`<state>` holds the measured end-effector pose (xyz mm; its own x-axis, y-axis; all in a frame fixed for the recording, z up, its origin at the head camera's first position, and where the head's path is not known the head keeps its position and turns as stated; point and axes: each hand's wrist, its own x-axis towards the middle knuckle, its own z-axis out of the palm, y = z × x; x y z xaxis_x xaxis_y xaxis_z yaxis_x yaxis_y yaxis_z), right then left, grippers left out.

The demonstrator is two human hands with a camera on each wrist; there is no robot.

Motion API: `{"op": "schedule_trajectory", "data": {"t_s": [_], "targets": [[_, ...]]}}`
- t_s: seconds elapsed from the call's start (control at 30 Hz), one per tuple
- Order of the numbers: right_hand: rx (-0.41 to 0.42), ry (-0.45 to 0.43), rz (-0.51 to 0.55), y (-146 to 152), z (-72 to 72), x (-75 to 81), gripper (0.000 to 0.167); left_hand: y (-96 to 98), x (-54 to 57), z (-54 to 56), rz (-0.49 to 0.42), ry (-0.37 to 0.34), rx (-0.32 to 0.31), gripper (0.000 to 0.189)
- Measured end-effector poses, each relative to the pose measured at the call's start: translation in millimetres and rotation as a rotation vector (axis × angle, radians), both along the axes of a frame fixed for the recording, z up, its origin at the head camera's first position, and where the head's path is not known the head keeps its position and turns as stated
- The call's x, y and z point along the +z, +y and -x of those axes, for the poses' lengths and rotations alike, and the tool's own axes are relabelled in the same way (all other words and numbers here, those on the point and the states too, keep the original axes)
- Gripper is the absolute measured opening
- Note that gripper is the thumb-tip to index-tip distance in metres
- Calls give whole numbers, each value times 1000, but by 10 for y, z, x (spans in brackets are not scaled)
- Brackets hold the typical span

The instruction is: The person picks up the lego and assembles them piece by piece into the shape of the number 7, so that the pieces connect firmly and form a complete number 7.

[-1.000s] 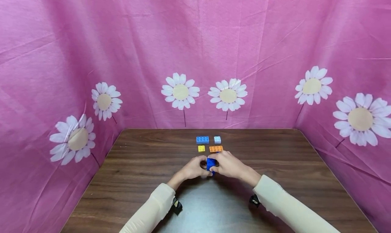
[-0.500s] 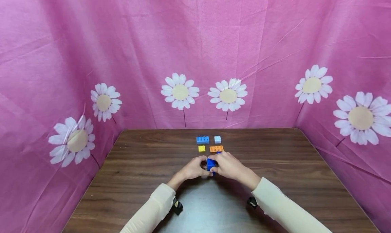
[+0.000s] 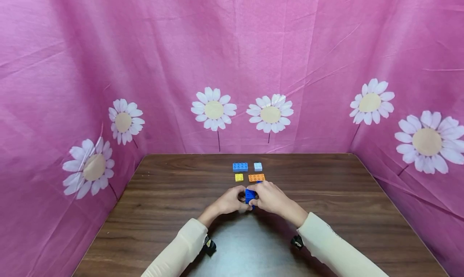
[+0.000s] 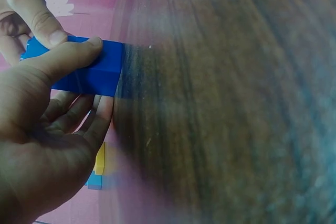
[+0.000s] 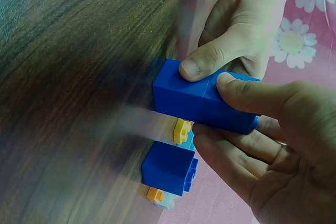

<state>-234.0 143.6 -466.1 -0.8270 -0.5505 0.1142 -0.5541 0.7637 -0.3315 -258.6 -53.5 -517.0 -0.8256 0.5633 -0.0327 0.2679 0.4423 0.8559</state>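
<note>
In the head view, fingers (image 3: 262, 185) of the right hand (image 3: 272, 197) mostly hide 1 farther blue brick (image 3: 259, 182).

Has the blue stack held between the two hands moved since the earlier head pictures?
No, not visibly: in the head view, against the far edge of the table, the blue stack keeps its place, on the near side of the yellow brick.

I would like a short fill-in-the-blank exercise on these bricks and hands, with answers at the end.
1. The left hand and the right hand hold ____ stacked dark blue plastic blocks.
2. In the head view, directly right of the small square yellow plastic brick lies a long plastic brick coloured ____.
3. The long mid-blue plastic brick shows ____ studs.
4. A separate dark blue plastic block rests on the wooden ____.

Missing words: two; orange; eight; table.
</note>
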Motion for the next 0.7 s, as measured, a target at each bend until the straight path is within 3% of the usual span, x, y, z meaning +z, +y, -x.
{"op": "schedule_trajectory", "data": {"t_s": [0.4, 0.7], "targets": [[-8, 3, -13, -21, -7, 1, 37, -2, -19, 8, -5, 16, -4, 35], [-61, -44, 96, 22, -41, -120, 39, 5, -48, 15, 9, 32, -1, 35]]}}
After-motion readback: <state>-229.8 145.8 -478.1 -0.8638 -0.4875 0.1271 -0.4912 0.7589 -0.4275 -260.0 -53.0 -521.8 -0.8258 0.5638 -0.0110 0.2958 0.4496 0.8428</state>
